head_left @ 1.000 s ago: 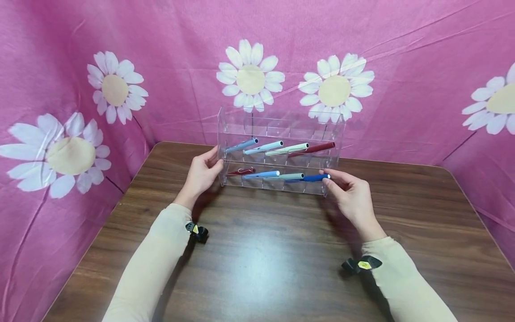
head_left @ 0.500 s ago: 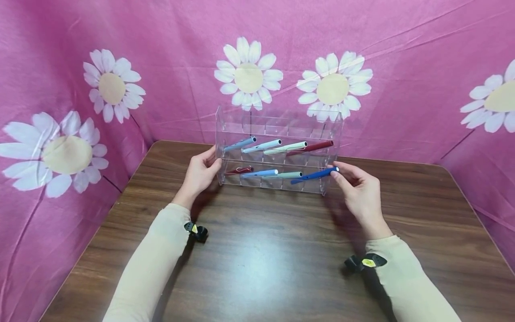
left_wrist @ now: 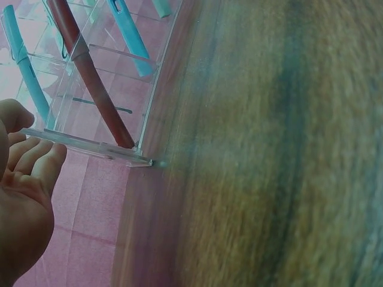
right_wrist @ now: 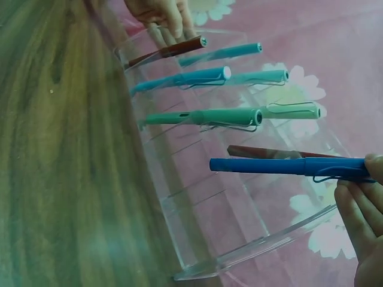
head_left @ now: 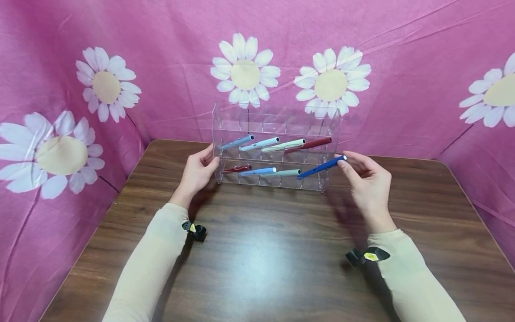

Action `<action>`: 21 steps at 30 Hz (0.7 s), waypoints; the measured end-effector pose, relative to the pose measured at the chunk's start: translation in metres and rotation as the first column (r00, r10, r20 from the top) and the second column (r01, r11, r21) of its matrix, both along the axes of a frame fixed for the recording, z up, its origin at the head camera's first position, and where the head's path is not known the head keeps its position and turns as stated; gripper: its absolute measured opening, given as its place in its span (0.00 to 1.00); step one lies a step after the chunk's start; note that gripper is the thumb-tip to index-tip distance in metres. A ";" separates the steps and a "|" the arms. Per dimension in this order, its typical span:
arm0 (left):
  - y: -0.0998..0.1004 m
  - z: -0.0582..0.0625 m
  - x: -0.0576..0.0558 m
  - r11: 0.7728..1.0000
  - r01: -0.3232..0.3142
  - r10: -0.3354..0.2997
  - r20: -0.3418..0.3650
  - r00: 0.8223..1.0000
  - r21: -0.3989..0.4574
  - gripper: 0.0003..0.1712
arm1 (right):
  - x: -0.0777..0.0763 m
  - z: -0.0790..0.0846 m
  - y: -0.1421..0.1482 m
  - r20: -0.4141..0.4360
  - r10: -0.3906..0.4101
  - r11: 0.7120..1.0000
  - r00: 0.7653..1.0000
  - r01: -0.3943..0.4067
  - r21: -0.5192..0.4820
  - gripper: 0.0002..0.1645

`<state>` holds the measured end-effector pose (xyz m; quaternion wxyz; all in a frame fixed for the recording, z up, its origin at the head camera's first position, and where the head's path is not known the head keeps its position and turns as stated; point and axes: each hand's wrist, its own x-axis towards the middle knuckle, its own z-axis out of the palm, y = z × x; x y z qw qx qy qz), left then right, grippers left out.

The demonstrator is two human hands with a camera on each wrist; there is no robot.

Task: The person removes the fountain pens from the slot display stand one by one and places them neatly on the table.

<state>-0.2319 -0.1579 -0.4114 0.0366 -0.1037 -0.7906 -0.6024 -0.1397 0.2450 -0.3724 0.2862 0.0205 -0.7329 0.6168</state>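
A clear tiered pen rack (head_left: 216, 129) stands at the back of the table. My left hand (head_left: 196, 173) grips its left side panel, thumb in front; in the left wrist view the fingers sit behind that panel. Between thumb and fingers my right hand (head_left: 372, 188) pinches a dark blue fountain pen (head_left: 322, 167) at its capped end. The pen slants down to the left, overlapping the rack's bottom tier; in the right wrist view its barrel (right_wrist: 257, 165) crosses in front of a dark red pen. That bottom tier bears a dark red pen (head_left: 237, 169), a blue pen (head_left: 259, 171) and a green pen (head_left: 286, 172).
On the tier above lie a blue pen (head_left: 238, 142), a light blue pen (head_left: 259, 144), a pale green pen (head_left: 283, 146) and a dark red pen (head_left: 309, 145). A pink daisy-print cloth (head_left: 173, 89) hangs close behind the rack. The wooden table (head_left: 257, 250) extends in front.
My right hand has drawn the dark blue pen up and to the right from the bottom tier, and the pen has tilted. The left hand keeps its hold on the rack.
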 end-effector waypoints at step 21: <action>0.000 0.000 0.001 0.999 -0.001 0.002 0.005 1.000 -0.032 0.32 | 0.003 0.024 0.006 -0.034 -0.022 0.995 0.999 0.019 -0.096 0.16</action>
